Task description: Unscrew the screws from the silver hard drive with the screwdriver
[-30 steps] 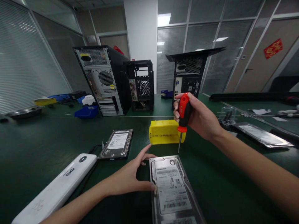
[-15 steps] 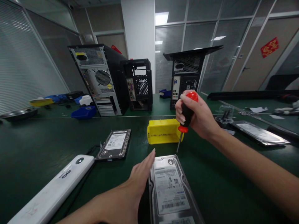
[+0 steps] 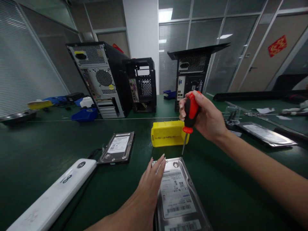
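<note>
A silver hard drive (image 3: 179,192) with a white label lies on the green table in front of me. My left hand (image 3: 151,181) rests along its left edge, fingers stretched out, the tips over the far left corner. Above the drive's far end, my right hand (image 3: 204,117) is wrapped round the red and black handle of a screwdriver (image 3: 192,110). The shaft points down, its tip at the drive's far right corner; whether it sits in a screw I cannot tell. Just beyond the drive stands a yellow plastic bin (image 3: 166,134) with small dark bits in it.
Another hard drive (image 3: 118,147) lies to the left, near a white power bank-like case (image 3: 54,195) marked 18 and a black cable. Computer cases (image 3: 103,80) stand at the back. On the right are a further hard drive (image 3: 267,133) and a clear cup (image 3: 232,114).
My left hand has shifted right, its fingers now over the drive's far left corner. My right hand has turned the screwdriver handle slightly, and its tip has come to the far right corner.
</note>
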Demonstrator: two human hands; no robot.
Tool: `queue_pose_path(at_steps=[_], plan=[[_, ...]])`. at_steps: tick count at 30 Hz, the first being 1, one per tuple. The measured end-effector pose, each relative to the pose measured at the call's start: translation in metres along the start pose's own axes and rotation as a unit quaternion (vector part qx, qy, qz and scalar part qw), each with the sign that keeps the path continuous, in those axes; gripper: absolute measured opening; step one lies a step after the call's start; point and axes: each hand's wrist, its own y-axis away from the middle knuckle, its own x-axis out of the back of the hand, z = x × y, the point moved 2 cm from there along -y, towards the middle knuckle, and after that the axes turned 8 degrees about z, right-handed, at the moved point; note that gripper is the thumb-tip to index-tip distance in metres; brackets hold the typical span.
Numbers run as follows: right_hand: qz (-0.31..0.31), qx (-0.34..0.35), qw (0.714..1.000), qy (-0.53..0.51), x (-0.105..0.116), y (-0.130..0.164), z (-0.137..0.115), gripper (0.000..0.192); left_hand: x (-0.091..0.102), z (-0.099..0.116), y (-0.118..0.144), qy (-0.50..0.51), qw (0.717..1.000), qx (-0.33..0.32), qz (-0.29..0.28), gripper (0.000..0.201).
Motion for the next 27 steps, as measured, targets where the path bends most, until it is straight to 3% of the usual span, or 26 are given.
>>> queue_pose_path(at_steps=[5, 18, 27], plan=[[-0.002, 0.020, 1.000, 0.008, 0.003, -0.001, 0.000, 0.018, 0.016, 0.018, 0.005, -0.030, 0.992, -0.079, -0.090, 0.135], [0.049, 0.044, 0.997, 0.050, 0.006, -0.003, -0.002, 0.026, 0.011, 0.020, 0.000, -0.066, 0.990, -0.086, -0.092, 0.138], [0.003, 0.022, 1.000, 0.004, 0.005, -0.004, -0.005, 0.025, 0.008, 0.015, -0.002, -0.095, 0.987, -0.088, -0.096, 0.142]])
